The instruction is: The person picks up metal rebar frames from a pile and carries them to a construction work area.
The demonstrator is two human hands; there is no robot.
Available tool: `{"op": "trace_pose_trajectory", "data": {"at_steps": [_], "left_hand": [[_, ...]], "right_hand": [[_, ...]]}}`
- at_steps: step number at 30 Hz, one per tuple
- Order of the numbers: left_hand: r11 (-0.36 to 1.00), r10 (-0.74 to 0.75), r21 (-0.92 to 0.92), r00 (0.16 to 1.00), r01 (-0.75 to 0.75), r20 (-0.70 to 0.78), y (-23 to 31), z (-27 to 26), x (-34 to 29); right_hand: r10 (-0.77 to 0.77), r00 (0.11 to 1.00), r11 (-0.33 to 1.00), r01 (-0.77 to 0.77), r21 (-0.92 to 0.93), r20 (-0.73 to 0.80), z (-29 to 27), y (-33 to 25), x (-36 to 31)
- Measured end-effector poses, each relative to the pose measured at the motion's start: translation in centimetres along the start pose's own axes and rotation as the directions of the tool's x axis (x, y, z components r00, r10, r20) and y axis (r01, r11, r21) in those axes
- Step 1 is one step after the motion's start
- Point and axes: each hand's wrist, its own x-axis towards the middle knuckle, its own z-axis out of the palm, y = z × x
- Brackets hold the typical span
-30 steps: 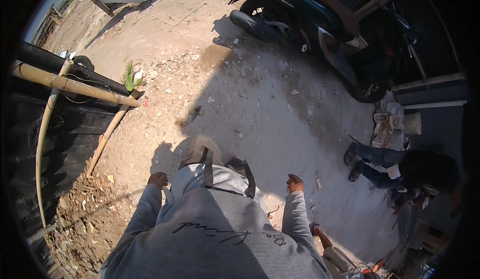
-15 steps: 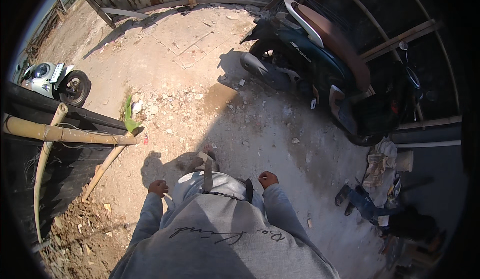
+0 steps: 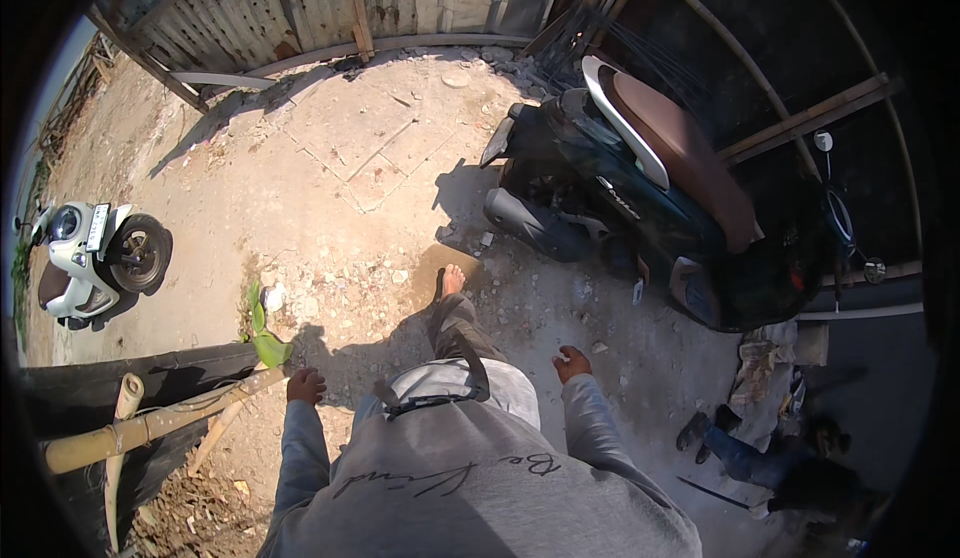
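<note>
Both my arms hang at my sides as I stand on stony ground. My left hand (image 3: 306,386) is beside my hip, near the bamboo pole (image 3: 165,423); its fingers are loosely bent and a little apart, with nothing seen in them. On the other side my right hand (image 3: 572,364) is out from my body, thumb and fingers apart, holding nothing I can see. A dark strap (image 3: 468,363) hangs at the waist of my grey shirt (image 3: 460,468). One foot (image 3: 453,280) is set forward on a brown damp-looking patch.
A dark scooter (image 3: 640,188) with a brown seat stands ahead on the right, a white scooter (image 3: 88,258) far left. A corrugated metal fence (image 3: 420,3) closes the back. At the right, a person in jeans (image 3: 750,453) is near a long thin dark rod (image 3: 714,492). Rubble (image 3: 340,278) covers the ground.
I have moved forward: the bamboo, scooters and fence sit lower in view. A foot now shows ahead. My right hand's fingers have spread. The person at the right has shifted, and the rod now shows.
</note>
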Motion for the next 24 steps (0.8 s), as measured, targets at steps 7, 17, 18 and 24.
{"op": "trace_pose_trajectory", "data": {"at_steps": [7, 17, 18, 24], "left_hand": [[0.989, -0.147, -0.019, 0.987, 0.147, -0.060, 7.1, 4.9, 6.9], [0.968, -0.111, 0.234, 0.990, 0.089, 0.085, 22.3, 10.2, 14.6], [0.966, -0.128, 0.236, 0.988, 0.106, 0.083, 23.6, 9.7, 16.5], [0.953, -0.132, 0.278, 0.991, 0.119, 0.027, 37.9, 6.6, 29.6]], "right_hand": [[-0.310, 0.793, 0.926, 0.376, 0.022, -0.524, -13.5, -18.6, 19.9], [-0.263, 0.621, 0.964, 0.140, -0.226, -0.738, -26.8, -31.4, 43.5], [-0.237, 0.621, 0.968, 0.084, -0.237, -0.747, -27.0, -31.6, 44.8], [-0.062, 0.685, 0.948, -0.187, -0.256, -0.726, -25.0, -30.7, 47.7]]}}
